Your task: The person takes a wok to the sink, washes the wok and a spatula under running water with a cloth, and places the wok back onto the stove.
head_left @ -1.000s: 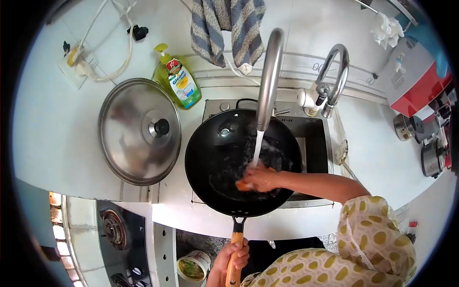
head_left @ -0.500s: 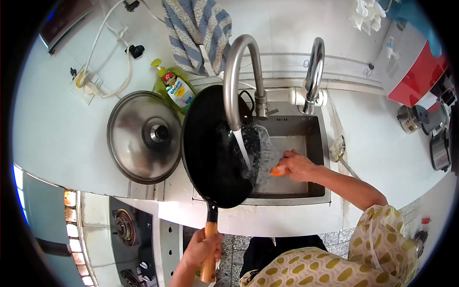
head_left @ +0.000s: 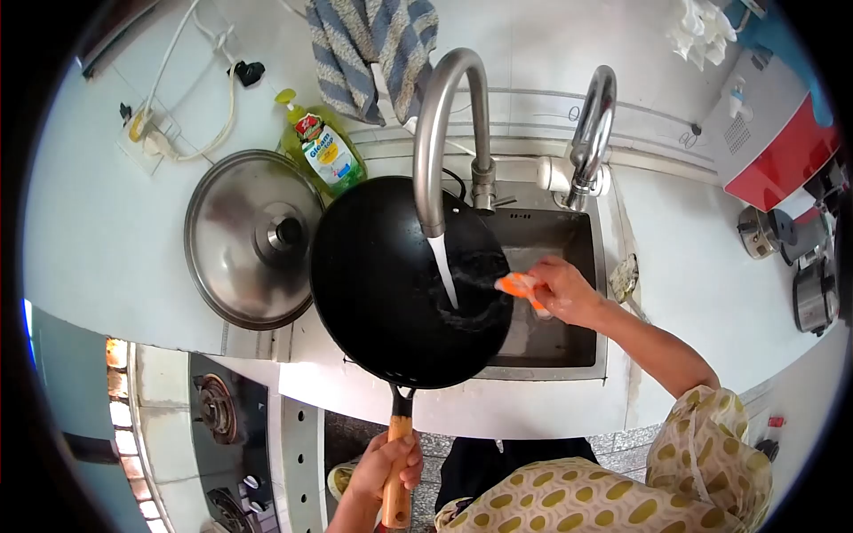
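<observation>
Firm hold on the wooden handle (head_left: pixel 396 506), slick metal beyond

The black wok (head_left: pixel 382 266) sat over the left part of the sink (head_left: pixel 582 244), with a stream of water (head_left: pixel 442 274) from the tap (head_left: pixel 428 169) landing inside it. The left hand (head_left: pixel 377 466) was wrapped round the handle, fingers curled about the wood; the right hand (head_left: pixel 567 291) pinched an orange-and-white pad (head_left: pixel 514 284) at the wok's right edge, though we could not tell whether the two touched. We judged the wok stiff and hardly fragile, but rather heavy for one hand, more so with water in it. Its wet wall looked slippery, so we thought the handle the surest hold, with the rim for a second hand. The pad seemed soft and light, likely slick, best pinched across its middle.
</observation>
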The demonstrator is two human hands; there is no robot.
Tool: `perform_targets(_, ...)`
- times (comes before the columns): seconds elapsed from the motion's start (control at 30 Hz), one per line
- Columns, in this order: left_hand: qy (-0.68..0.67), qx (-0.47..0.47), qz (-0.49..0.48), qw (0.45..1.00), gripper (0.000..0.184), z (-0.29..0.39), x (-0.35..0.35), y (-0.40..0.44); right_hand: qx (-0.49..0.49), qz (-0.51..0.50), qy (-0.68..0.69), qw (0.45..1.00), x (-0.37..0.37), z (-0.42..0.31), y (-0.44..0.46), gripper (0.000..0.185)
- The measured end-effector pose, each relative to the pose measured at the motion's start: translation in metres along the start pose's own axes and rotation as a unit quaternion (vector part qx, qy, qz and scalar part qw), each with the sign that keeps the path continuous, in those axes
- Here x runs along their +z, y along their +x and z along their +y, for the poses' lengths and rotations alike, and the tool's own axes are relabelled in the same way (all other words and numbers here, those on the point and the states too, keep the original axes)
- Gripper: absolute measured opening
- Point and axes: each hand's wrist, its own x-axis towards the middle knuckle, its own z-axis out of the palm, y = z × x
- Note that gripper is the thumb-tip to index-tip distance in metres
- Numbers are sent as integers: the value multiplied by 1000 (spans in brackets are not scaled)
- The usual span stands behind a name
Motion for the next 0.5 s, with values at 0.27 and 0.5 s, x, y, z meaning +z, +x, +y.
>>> perform_targets(0.27,-194,-51,-164,966,25,-37,-38,36,-105,-127,-7,986,138,-1,28,31)
perform_targets(0.5,-228,-77,-201,950,30,-34,-49,36,142,-115,337,923,183,2,105,21)
